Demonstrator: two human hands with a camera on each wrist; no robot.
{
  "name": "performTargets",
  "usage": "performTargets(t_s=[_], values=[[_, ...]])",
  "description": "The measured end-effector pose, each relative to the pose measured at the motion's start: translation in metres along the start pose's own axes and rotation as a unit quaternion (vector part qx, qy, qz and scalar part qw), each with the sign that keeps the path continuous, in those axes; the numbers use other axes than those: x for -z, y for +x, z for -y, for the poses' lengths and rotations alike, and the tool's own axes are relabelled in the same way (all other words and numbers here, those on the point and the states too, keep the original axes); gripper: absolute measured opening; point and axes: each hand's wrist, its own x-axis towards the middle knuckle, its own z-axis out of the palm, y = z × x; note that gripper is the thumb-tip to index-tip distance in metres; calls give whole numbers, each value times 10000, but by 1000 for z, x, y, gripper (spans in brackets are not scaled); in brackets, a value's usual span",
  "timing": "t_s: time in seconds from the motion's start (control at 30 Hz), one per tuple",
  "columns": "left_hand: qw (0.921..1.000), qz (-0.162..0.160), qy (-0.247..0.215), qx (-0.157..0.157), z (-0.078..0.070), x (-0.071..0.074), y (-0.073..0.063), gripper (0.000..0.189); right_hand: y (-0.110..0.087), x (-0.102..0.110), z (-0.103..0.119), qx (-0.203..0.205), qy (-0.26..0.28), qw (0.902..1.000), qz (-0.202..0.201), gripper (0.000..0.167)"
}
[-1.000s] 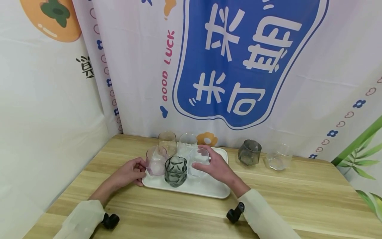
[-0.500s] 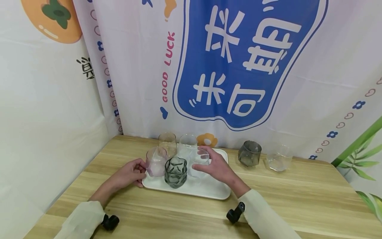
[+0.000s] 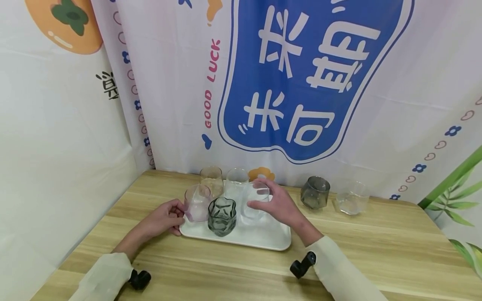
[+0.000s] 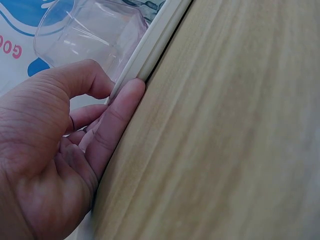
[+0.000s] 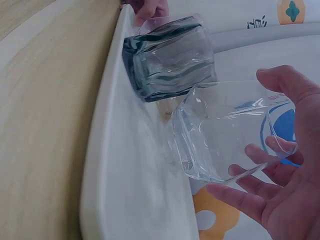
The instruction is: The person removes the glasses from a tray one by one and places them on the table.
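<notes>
My right hand (image 3: 281,205) holds a clear drinking glass (image 5: 220,132) near its rim, with thumb and fingers on opposite sides. That glass is at the right part of a white tray (image 3: 260,240); in the right wrist view it is close over the tray surface. My left hand (image 3: 162,219) pinches the tray's left edge, seen close up in the left wrist view (image 4: 107,117). Beside that hand stands a pinkish glass (image 3: 197,212). A wavy grey-green glass (image 3: 222,219) stands at the tray's front middle. Behind are an amber-tinted glass (image 3: 211,182) and another clear glass (image 3: 236,182).
Off the tray to the right, a dark grey glass (image 3: 314,193) and a clear glass (image 3: 352,201) stand on the wooden table (image 3: 211,271) near its back edge. A printed curtain (image 3: 180,83) hangs right behind the table.
My right hand has shifted slightly right and back, and the clear glass in it has moved the same way. The left hand stays at the tray's edge.
</notes>
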Motion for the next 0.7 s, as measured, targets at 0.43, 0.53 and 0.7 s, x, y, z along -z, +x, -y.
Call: performTargets(t_s=[0.43,0.53,0.7], values=[[10000,-8,-3,1,1,0,0,29,-19,40,14,-235,-581,9974,-360,70],[10000,-12,13,13,0,-1,0,29,-26,55,14,-263,-882,9944,-516,69],[10000,-5,-82,5,-1,-2,-1,31,-40,84,12,-172,-983,9930,-638,68]])
